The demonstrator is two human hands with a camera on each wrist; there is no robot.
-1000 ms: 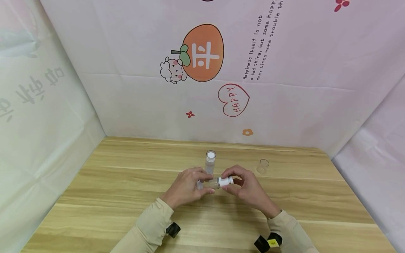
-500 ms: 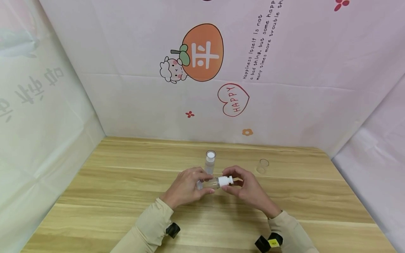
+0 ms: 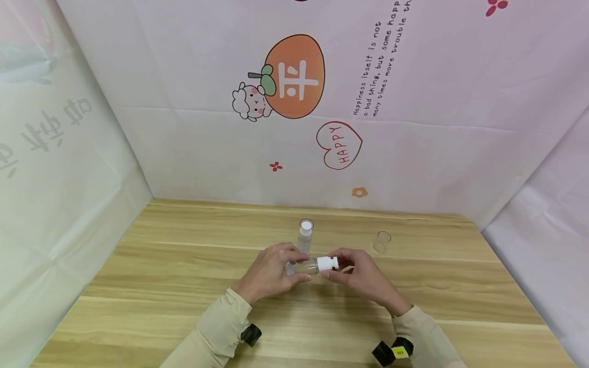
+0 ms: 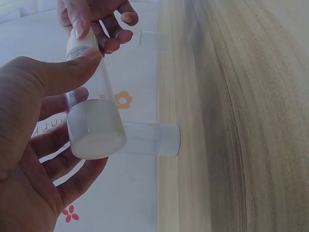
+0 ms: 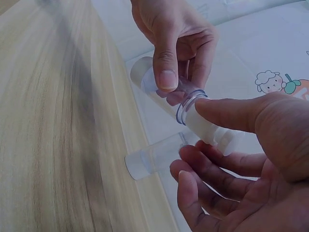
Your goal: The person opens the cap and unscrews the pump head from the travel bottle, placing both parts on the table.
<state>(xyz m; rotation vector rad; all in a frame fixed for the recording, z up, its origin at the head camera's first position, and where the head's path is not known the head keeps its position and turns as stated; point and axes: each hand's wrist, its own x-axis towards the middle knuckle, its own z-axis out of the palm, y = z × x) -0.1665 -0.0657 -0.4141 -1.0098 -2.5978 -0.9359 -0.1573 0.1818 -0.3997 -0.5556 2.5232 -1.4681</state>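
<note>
A clear pump bottle with a white base lies tilted on its side in the air, its white pump top pointing right. My left hand grips the clear body between thumb and fingers. On the pump top, my right hand pinches the white collar, thumb on the near side and fingertips opposite, as the right wrist view shows. Just behind the hands, a second bottle of the same kind stands upright on the table; its lower part is hidden by my left fingers in the head view.
A clear cap stands on the wooden table, back right of my right hand. Printed white cloth hangs behind the table and along its sides.
My right fingers have shifted around the pump top, and the hand sits slightly farther right. The left hand and its bottle have barely moved. The standing bottle and clear cap stay put.
</note>
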